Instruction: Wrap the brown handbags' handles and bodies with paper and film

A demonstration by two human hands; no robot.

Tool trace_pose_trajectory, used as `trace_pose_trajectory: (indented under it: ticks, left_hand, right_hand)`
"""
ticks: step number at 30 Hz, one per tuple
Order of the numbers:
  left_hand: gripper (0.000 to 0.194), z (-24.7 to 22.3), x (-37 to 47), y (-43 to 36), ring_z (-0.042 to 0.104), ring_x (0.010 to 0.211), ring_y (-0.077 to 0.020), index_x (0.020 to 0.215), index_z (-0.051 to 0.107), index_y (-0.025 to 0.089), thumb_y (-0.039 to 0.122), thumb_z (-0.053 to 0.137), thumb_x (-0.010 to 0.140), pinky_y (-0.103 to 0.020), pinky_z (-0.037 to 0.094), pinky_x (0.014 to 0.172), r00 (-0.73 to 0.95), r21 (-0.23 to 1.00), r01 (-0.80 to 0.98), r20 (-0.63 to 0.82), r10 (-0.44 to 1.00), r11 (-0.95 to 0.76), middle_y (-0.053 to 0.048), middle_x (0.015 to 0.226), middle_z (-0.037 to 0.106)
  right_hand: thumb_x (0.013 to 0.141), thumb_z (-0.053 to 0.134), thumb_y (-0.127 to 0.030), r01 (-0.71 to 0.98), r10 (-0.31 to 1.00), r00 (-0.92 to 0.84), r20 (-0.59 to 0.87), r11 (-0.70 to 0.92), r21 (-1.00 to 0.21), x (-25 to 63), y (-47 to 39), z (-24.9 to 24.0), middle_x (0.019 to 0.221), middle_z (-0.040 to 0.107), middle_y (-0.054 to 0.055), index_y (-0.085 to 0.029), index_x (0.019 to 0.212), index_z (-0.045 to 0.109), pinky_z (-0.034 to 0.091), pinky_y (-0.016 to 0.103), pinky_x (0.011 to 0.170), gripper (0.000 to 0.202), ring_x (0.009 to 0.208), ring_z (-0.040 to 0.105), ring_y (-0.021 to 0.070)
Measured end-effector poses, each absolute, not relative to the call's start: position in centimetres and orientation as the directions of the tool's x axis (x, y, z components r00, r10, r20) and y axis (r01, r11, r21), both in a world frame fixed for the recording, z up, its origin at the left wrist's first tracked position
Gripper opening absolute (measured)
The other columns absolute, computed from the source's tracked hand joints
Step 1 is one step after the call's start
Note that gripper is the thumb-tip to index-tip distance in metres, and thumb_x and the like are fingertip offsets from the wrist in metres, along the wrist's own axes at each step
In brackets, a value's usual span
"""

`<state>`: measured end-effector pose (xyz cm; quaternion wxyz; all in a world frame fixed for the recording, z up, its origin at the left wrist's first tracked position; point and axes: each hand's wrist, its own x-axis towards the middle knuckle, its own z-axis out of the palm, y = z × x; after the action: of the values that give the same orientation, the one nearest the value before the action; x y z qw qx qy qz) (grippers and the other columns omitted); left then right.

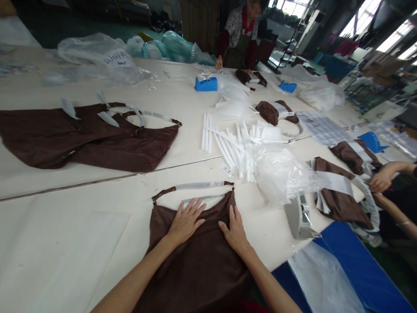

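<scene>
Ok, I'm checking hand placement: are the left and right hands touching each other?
Apart: the head view shows the near brown bag between the left hand and right hand.

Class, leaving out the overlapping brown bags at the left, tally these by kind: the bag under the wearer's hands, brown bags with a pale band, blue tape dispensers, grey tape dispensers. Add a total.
Brown bag under the wearer's hands: 1
Brown bags with a pale band: 4
Blue tape dispensers: 3
Grey tape dispenser: 1
Total: 9
</scene>
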<state>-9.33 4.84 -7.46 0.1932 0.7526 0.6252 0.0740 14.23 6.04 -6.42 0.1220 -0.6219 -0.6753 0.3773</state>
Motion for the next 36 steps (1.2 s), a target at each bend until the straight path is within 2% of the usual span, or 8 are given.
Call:
trace_pose_trajectory:
  ticks: [7, 11, 14, 18, 21, 25, 30, 36]
  left_hand:
    - [0.051, -8.0, -12.2, 4.9, 0.032, 0.146, -0.0301, 0.145, 0.045, 0.038, 0.045, 0.048, 0.094, -0.059, 0.019, 0.119, 0.211, 0.329, 0.932, -0.163, 0.964, -0.149, -0.003, 0.156, 0.039]
    - [0.050, -6.8, -10.7, 4.4, 0.039, 0.142, -0.0291, 0.143, 0.049, 0.032, 0.041, 0.040, 0.095, -0.056, 0.031, 0.115, 0.123, 0.282, 0.959, -0.276, 0.953, -0.042, -0.006, 0.154, 0.043]
    - [0.056, -7.0, -9.2, 3.0, 0.035, 0.144, -0.0288, 0.150, 0.039, 0.024, 0.042, 0.031, 0.097, -0.057, 0.025, 0.117, 0.056, 0.212, 0.977, -0.284, 0.957, 0.006, -0.008, 0.155, 0.040]
    - [0.061, -8.2, -8.6, 1.9, 0.025, 0.149, -0.0305, 0.154, 0.030, 0.020, 0.044, 0.023, 0.098, -0.062, 0.020, 0.117, 0.018, 0.153, 0.988, -0.254, 0.967, 0.022, -0.008, 0.159, 0.031]
    - [0.061, -8.6, -8.9, 2.2, 0.024, 0.149, -0.0305, 0.154, 0.029, 0.021, 0.044, 0.022, 0.098, -0.062, 0.021, 0.116, 0.011, 0.137, 0.990, -0.300, 0.954, 0.032, -0.007, 0.160, 0.029]
    - [0.061, -8.0, -9.2, 2.8, 0.022, 0.150, -0.0298, 0.155, 0.027, 0.022, 0.043, 0.023, 0.097, -0.061, 0.021, 0.116, -0.001, 0.096, 0.995, -0.360, 0.933, 0.038, -0.007, 0.161, 0.026]
    - [0.061, -6.5, -9.0, 3.0, 0.021, 0.150, -0.0291, 0.154, 0.026, 0.024, 0.043, 0.025, 0.097, -0.060, 0.021, 0.117, -0.030, 0.053, 0.997, -0.438, 0.898, 0.059, -0.006, 0.161, 0.024]
    - [0.061, -3.2, -6.6, 4.7, 0.018, 0.150, -0.0309, 0.152, 0.033, 0.023, 0.035, 0.036, 0.092, -0.062, 0.020, 0.117, -0.153, 0.058, 0.975, -0.530, 0.834, 0.216, -0.009, 0.160, 0.025]
  right_hand:
    - [0.085, 0.062, -0.040, 0.694, 0.900, -0.265, -0.345, -0.071, -0.717, 12.4, 4.2, -6.2, 0.163, 0.020, 0.017, -0.011, 0.155, 0.027, 0.022, 0.054, 0.121, 0.084, 0.151, 0.014, 0.0351]
    - [0.087, 0.060, -0.043, 0.538, 0.898, -0.322, -0.301, -0.088, -0.838, 15.9, 6.2, -5.2, 0.149, 0.048, 0.014, -0.019, 0.140, 0.054, 0.039, 0.047, 0.113, 0.059, 0.138, 0.045, 0.0309]
    - [0.091, 0.053, -0.040, 0.396, 0.983, -0.138, -0.121, -0.057, -0.917, 20.5, 8.0, -3.9, 0.116, 0.070, 0.010, -0.021, 0.114, 0.069, 0.053, 0.038, 0.094, 0.034, 0.107, 0.065, 0.0231]
    - [0.092, 0.051, -0.041, 0.428, 0.962, 0.271, 0.046, -0.077, -0.901, 27.5, 10.5, -1.4, 0.095, 0.069, 0.007, -0.020, 0.098, 0.068, 0.053, 0.032, 0.078, 0.028, 0.087, 0.064, 0.0196]
    - [0.092, 0.049, -0.042, 0.505, 0.902, 0.410, 0.133, -0.103, -0.857, 31.1, 12.4, -0.4, 0.096, 0.065, 0.008, -0.019, 0.099, 0.064, 0.052, 0.035, 0.077, 0.028, 0.088, 0.061, 0.0209]
    - [0.090, 0.051, -0.043, 0.651, 0.926, 0.323, 0.195, -0.068, -0.756, 32.4, 14.5, -1.5, 0.103, 0.062, 0.011, -0.019, 0.106, 0.060, 0.052, 0.038, 0.076, 0.030, 0.085, 0.058, 0.0212]
    - [0.096, 0.037, -0.051, 0.790, 0.964, 0.160, 0.211, 0.003, -0.613, 32.3, 15.7, -3.6, 0.080, 0.061, 0.008, -0.020, 0.082, 0.060, 0.046, 0.034, 0.069, 0.041, 0.071, 0.056, 0.0213]
    - [0.096, 0.026, -0.059, 0.801, 0.983, 0.074, 0.170, 0.043, -0.597, 33.8, 16.7, -4.7, 0.075, 0.069, 0.010, -0.021, 0.085, 0.066, 0.043, 0.034, 0.062, 0.057, 0.064, 0.064, 0.0245]
